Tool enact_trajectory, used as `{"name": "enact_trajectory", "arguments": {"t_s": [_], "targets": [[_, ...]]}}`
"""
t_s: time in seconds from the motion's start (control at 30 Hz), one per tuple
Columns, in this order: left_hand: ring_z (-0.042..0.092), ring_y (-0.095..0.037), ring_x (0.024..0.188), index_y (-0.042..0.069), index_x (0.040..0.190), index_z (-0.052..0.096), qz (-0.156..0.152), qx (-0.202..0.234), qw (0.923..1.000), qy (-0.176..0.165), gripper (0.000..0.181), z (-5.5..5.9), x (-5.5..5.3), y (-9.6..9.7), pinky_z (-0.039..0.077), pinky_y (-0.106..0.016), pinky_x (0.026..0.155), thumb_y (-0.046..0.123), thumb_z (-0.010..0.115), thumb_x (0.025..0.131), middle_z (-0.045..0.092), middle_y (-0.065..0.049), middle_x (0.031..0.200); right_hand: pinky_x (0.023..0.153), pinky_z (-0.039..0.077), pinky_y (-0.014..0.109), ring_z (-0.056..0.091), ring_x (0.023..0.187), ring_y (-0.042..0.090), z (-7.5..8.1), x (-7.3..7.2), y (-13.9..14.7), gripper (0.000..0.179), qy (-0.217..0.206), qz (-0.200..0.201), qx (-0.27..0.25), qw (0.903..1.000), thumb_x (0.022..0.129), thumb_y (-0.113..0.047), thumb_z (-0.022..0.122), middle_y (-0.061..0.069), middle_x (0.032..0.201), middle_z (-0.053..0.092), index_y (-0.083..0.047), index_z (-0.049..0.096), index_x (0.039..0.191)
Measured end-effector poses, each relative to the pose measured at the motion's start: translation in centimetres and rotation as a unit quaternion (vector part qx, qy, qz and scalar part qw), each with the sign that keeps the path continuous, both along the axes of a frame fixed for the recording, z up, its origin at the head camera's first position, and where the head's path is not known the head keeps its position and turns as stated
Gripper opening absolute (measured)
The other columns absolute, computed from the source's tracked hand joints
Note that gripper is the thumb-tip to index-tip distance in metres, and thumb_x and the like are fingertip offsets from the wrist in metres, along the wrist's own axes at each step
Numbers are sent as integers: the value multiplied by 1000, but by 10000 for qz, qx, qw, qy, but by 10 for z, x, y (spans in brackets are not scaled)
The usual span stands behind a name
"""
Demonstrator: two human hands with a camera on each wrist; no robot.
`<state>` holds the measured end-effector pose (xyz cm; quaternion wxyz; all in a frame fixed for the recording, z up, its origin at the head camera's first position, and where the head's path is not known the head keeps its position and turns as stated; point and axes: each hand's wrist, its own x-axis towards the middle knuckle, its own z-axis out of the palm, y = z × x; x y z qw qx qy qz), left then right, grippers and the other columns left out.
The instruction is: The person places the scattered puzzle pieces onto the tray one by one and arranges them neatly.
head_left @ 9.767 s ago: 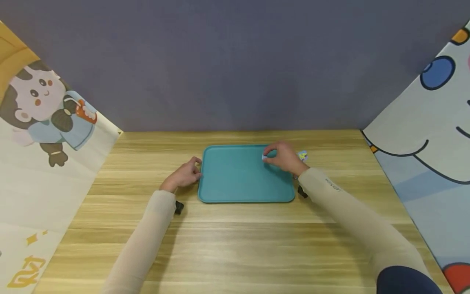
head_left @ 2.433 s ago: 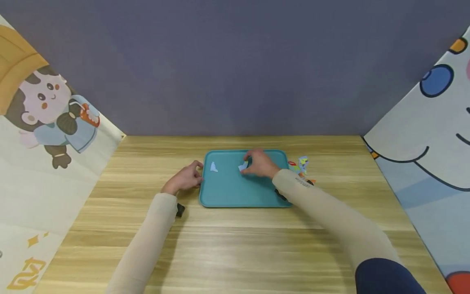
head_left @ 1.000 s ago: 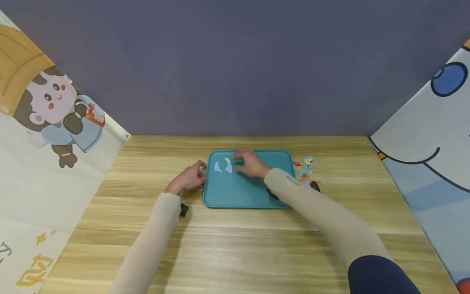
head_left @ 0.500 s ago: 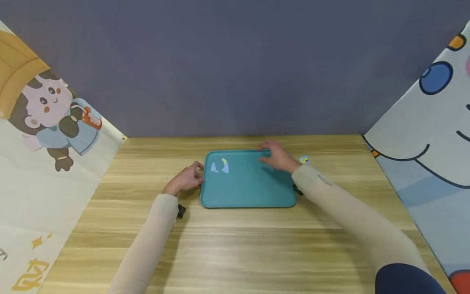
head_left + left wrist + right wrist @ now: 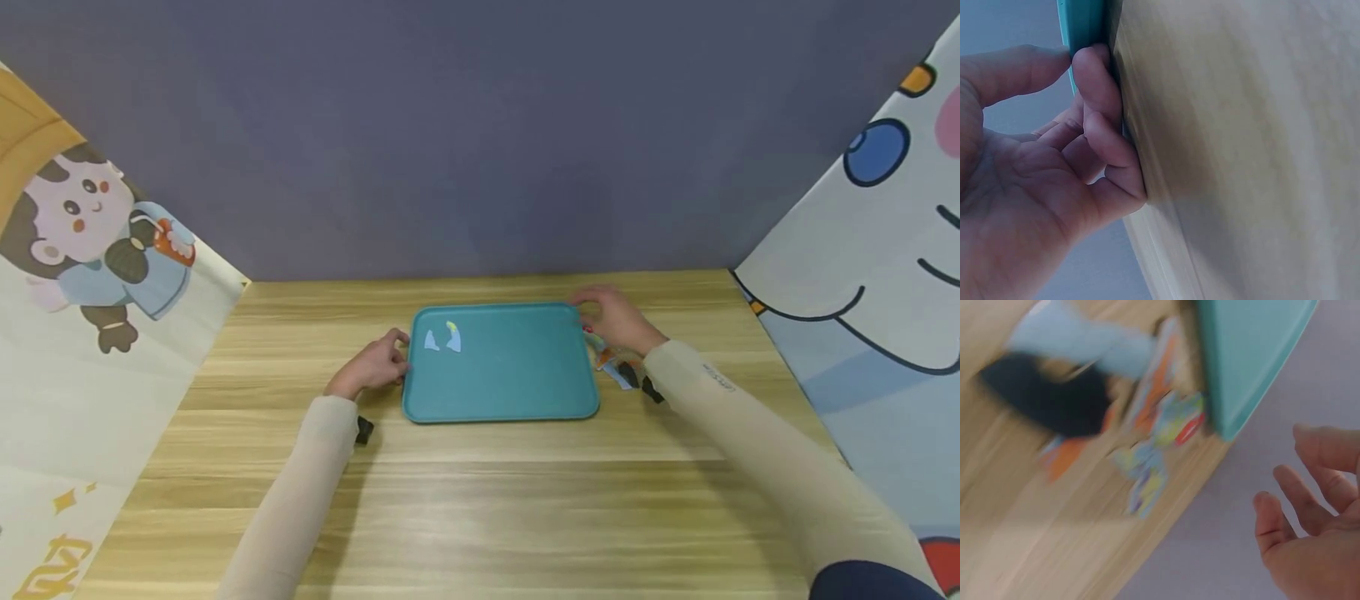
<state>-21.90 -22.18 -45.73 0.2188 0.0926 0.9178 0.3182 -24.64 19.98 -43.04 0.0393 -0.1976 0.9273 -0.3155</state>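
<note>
Right of the frame's centre, loose pieces [image 5: 617,376] lie just beside the tray [image 5: 502,371], below the right hand [image 5: 618,320], the nearer of the 2, its bent fingers holding nothing visible. The left hand [image 5: 370,365] pinches the tray's left rim; 2 pale-blue pieces [image 5: 454,342] lie inside, upper left.

A teal tray [image 5: 501,371], smooth and apparently plastic, carries a low satin sheen along its rim above a wood-grain counter [image 5: 480,500] whose streaked, even surface catches a pale, soft gloss. The light-blue pieces [image 5: 454,341] on the tray look like thin, smooth paper or card; blur obscures the finish of the printed pieces [image 5: 1175,420] beside it, though a black piece [image 5: 1047,399] appears matt. A grey wall [image 5: 480,142] presents a dull, fabric-like face, while the beige sleeves [image 5: 300,483] are soft, matt cloth and the navy fabric [image 5: 873,582] is equally dull.
</note>
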Motion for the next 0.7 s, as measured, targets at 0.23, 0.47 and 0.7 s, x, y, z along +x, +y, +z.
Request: {"name": "enact_trajectory", "arguments": {"t_s": [0.23, 0.47, 0.7], "targets": [[61, -19, 73, 4, 132, 35, -18, -5, 10000, 54, 45, -2, 0, -1, 44, -35, 69, 12, 57, 94, 63, -11, 91, 102, 25, 55, 36, 124, 43, -12, 4, 34, 32, 91, -115, 97, 9998, 83, 10, 62, 26, 129, 50, 7, 60, 115], [59, -20, 72, 4, 132, 34, -34, -60, 10000, 24, 45, -2, -1, -2, 43, -35, 69, 13, 57, 94, 63, -10, 88, 105, 17, 56, 40, 120, 44, -27, 6, 53, 35, -160, -279, 281, 9991, 79, 5, 68, 26, 122, 54, 7, 61, 113], [59, -20, 70, 4, 132, 34, -95, -42, 9999, 17, 46, -2, -2, -1, 43, -34, 67, 13, 57, 94, 63, -9, 86, 107, 3, 56, 44, 118, 43, -37, 5, 59, 39, -254, -144, 440, 9986, 78, -2, 75, 27, 122, 55, 7, 61, 113]]}}
